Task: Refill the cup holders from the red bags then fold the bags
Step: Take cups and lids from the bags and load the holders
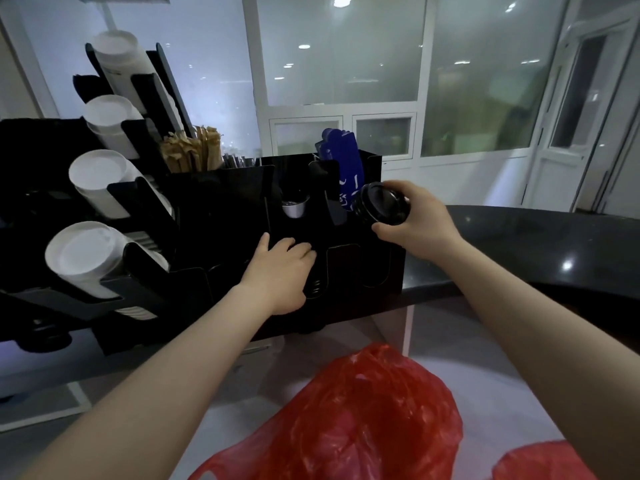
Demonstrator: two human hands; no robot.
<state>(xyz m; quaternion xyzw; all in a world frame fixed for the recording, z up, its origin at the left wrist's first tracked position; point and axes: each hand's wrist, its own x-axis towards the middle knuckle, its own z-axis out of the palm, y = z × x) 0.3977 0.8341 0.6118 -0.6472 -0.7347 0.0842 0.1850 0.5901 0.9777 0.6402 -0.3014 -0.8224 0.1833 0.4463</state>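
Observation:
A black cup and lid organizer (pixel 214 216) stands on the dark counter. My right hand (pixel 412 220) grips a short stack of black lids (pixel 381 202) at the organizer's right end, beside the blue sleeves (pixel 341 161). My left hand (pixel 284 268) rests palm down on the organizer's lower front slots, fingers over a lid slot; whether it holds anything is hidden. A crumpled red bag (pixel 356 417) lies below my arms, and a second red bag (pixel 533 462) shows at the bottom right.
Several stacks of white cups (pixel 90 254) slant in the holders at left. Brown stir sticks (pixel 194 150) and straws stand behind the organizer. The dark round counter (pixel 536 244) extends right. Glass partitions and a door are behind.

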